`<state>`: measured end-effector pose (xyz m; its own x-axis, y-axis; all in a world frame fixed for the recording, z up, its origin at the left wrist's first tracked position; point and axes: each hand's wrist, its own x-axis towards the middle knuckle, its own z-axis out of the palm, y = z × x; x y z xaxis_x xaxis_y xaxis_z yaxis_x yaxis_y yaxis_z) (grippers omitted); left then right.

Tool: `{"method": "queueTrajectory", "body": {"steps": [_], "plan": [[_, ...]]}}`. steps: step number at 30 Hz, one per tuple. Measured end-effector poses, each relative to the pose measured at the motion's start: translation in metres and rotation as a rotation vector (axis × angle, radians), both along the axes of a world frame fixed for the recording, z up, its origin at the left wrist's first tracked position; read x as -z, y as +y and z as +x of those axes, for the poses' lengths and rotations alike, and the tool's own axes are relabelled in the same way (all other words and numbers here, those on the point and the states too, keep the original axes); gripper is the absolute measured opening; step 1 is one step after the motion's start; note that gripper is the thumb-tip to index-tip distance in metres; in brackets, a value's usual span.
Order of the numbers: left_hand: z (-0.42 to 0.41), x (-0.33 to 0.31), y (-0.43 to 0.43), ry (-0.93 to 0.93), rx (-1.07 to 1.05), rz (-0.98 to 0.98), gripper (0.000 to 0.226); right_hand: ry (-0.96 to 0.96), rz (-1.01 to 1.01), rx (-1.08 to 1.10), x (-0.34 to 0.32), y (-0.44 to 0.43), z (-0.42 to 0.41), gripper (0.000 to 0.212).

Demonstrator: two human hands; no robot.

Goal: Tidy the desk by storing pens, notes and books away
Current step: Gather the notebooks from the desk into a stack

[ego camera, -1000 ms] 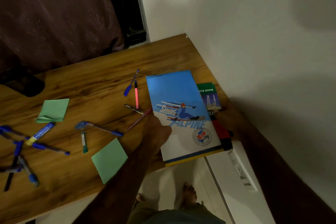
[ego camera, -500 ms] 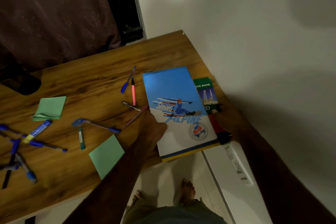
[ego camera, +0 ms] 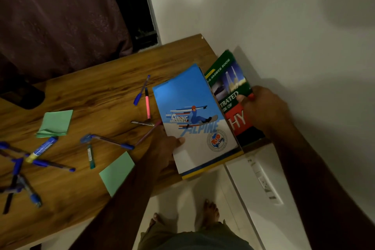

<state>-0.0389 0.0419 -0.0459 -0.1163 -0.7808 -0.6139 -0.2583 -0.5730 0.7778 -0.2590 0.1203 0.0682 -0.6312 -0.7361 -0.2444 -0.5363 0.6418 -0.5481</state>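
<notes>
My left hand [ego camera: 165,149] grips the lower left edge of a blue skiing notebook [ego camera: 194,119], thumb on its cover, tilting it up from the wooden desk [ego camera: 97,95]. My right hand [ego camera: 263,109] holds the right edge of a green and red book [ego camera: 229,87], raised at an angle against the wall. Several pens lie loose on the desk: a pink pen [ego camera: 147,103], a blue pen [ego camera: 142,90], and a cluster of blue pens [ego camera: 32,158] at the left. Two green note pads [ego camera: 54,124] [ego camera: 116,172] lie flat on the wood.
A dark object [ego camera: 24,95] sits at the desk's far left. The white wall [ego camera: 284,26] runs close along the desk's right side. A white power strip [ego camera: 263,180] lies below the desk edge. My bare feet [ego camera: 211,209] stand on the pale floor.
Both books have been lifted from lying flat; the green book now tilts up toward the wall in my right hand and the blue notebook tilts up in my left.
</notes>
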Motion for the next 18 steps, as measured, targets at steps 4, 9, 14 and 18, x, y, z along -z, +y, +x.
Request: {"method": "queueTrajectory", "body": {"steps": [4, 9, 14, 18], "plan": [[-0.001, 0.002, -0.001, -0.013, 0.007, -0.014, 0.07, 0.322, 0.022, 0.017, -0.033, 0.003, -0.002, 0.035], [-0.011, 0.002, 0.001, -0.048, 0.042, -0.037, 0.078, 0.489, -0.138, -0.019, -0.068, 0.011, -0.001, 0.036], [-0.01, -0.005, 0.006, -0.036, 0.123, -0.169, 0.08, -0.193, -0.367, 0.067, -0.06, 0.0, -0.012, 0.028], [-0.006, -0.015, 0.009, -0.055, 0.263, -0.295, 0.045, -0.554, -0.322, 0.102, -0.031, -0.008, -0.007, 0.015]]}}
